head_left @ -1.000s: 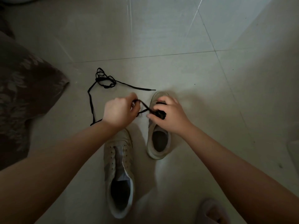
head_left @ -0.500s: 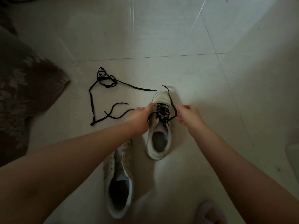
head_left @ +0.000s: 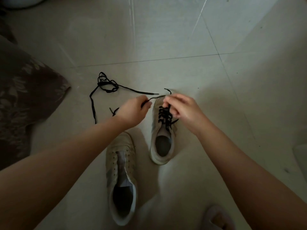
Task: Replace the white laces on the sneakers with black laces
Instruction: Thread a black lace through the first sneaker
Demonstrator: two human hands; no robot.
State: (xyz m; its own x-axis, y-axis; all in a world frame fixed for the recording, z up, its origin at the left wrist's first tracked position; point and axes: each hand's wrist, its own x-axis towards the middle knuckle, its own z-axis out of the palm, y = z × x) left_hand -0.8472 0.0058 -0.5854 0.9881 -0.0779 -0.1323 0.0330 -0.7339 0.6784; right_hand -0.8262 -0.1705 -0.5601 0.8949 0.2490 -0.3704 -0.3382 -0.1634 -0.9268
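Note:
Two pale sneakers stand on the tiled floor. The far sneaker [head_left: 162, 138] carries a black lace [head_left: 164, 116] criss-crossed through its eyelets. My right hand [head_left: 181, 108] pinches that lace above the toe end, one free end curling out past the fingers. A strand runs from there to my left hand [head_left: 132, 110], which grips it just left of the shoe. The near sneaker [head_left: 122, 176] has bare eyelets and an open tongue. A second black lace [head_left: 106, 84] lies loose on the floor to the left.
A dark floral cushion [head_left: 25, 100] lies at the left edge. The toe of a pale slipper on a foot [head_left: 217, 218] shows at the bottom right. A pale object [head_left: 301, 156] sits at the right edge.
Both hands have risen from the shoe's sides to its toe end. The left hand now holds a lace strand stretched across to the right hand, which has moved left above the laces.

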